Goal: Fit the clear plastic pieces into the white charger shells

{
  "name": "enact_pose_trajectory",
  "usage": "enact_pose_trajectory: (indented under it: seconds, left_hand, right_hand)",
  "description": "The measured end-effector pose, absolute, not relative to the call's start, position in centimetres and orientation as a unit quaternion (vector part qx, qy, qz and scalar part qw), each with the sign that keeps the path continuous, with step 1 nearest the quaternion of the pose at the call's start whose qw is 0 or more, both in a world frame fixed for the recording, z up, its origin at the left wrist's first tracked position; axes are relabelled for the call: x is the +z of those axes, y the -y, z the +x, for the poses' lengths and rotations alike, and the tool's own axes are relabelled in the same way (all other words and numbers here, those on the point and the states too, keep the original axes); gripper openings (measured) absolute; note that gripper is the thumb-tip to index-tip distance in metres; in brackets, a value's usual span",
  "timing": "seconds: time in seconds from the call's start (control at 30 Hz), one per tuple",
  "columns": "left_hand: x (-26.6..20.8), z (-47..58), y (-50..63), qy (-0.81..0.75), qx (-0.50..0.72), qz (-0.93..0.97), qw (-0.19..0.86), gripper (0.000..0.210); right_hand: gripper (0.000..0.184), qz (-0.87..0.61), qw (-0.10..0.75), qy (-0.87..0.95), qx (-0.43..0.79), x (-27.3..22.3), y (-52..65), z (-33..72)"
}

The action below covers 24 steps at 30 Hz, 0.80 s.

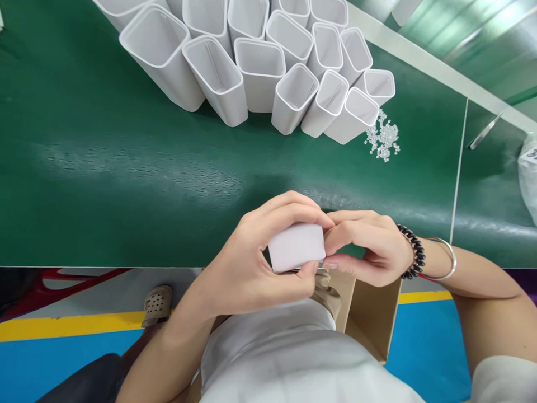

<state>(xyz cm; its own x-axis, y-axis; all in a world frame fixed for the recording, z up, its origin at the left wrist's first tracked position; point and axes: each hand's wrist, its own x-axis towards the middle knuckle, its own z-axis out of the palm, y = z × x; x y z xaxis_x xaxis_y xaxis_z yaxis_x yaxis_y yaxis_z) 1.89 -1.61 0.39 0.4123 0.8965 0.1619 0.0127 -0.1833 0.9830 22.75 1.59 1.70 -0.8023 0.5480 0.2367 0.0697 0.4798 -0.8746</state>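
In front of my body, at the table's near edge, my left hand (272,252) wraps its fingers and thumb around a white plastic container (297,246). A flat, rounded rectangular end of it faces up; its sides are mostly hidden by my hand and the angle. My right hand (369,246) is closed at the container's right edge, thumb and fingertips pinched against a corner. Anything small between those fingertips is too hidden to name. Farther off on the table lies a loose pile of small clear plastic pieces (384,137).
Several white open-topped containers (260,84) stand grouped at the back of the green table (104,212). Tweezers (484,133) lie at the right, near a white bag (529,173). An open cardboard box (373,319) is below the table edge. Another person's shoe (157,305) shows at lower left.
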Motion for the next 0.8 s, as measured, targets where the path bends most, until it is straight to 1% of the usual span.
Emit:
enact_pose_trajectory:
  seconds: [0.43, 0.63, 0.8]
  left_hand:
    - [0.38, 2.5, 1.8, -0.374, 0.46, 0.603, 0.534, 0.042]
    - [0.39, 2.1, 1.72, -0.359, 0.43, 0.622, 0.547, 0.043]
    - [0.47, 1.86, 1.62, -0.353, 0.413, 0.638, 0.546, 0.043]
  right_hand:
    - [0.011, -0.229, 0.244, 0.814, 0.475, 1.94, -1.25, 22.28]
    - [0.01, -0.217, 0.246, 0.819, 0.471, 2.0, -1.35, 22.37]
    - [0.011, -0.225, 0.227, 0.811, 0.49, 2.36, -1.48, 22.55]
